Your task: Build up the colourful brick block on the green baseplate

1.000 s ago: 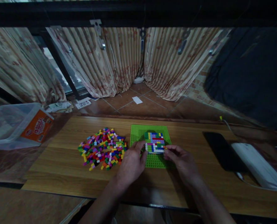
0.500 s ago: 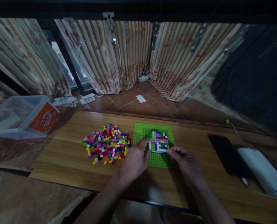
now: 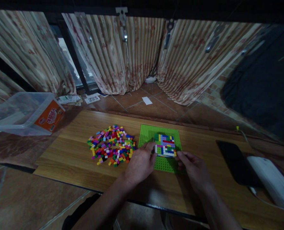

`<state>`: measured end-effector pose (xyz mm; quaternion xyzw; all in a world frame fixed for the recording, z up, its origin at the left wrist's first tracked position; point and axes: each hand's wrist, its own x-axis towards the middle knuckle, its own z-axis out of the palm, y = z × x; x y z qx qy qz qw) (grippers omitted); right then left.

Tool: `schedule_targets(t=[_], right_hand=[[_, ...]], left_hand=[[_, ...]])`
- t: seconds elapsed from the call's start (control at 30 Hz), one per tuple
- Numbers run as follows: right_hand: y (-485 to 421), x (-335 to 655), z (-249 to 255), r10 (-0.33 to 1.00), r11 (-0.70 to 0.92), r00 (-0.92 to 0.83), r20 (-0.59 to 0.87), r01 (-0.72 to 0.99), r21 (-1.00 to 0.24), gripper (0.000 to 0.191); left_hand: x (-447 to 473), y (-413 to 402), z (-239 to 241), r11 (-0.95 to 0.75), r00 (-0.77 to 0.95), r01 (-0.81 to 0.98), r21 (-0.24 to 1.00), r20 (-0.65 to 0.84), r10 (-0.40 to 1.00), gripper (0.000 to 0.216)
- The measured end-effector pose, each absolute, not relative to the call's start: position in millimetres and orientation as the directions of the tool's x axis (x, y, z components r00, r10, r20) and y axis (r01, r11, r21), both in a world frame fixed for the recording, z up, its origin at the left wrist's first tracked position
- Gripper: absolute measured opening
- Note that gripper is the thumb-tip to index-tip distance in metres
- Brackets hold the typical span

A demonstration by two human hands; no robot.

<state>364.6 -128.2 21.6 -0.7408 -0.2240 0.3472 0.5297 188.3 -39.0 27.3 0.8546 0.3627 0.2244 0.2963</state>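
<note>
A flat block of building bricks in many colours sits over the green baseplate. My left hand is closed at the block's left edge, with thumb and index finger against its lower left corner. Close to the lower right corner, my right hand has its thumb and fingers pinched together. Whatever is between those fingertips, if anything, is too small to make out. To the left of my left hand lies a loose pile of small bricks in mixed colours.
All this rests on a wooden table. A black phone and a white device with a cable lie at the right. Beyond the left end is a clear plastic box. Striped curtains hang behind.
The whole view has shifted slightly. My right fingertips have drawn a little to the right from the block's corner. My left hand keeps its place at the block's left edge.
</note>
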Motion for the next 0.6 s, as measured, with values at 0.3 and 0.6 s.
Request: schedule_targets(t=[0.3, 0.6], right_hand=[[-128.1, 367.4, 19.3, 0.709, -0.317, 0.628, -0.321, -0.124, -0.94, 0.04], [-126.7, 369.6, 16.9, 0.717, -0.298, 0.616, -0.327, -0.154, -0.942, 0.037]], left_hand=[[188.1, -38.7, 27.4, -0.563, 0.638, 0.493, 0.664, 0.165, 0.752, 0.032], [191.0, -41.6, 27.3, -0.541, 0.645, 0.495, 0.68, 0.129, 0.753, 0.029]])
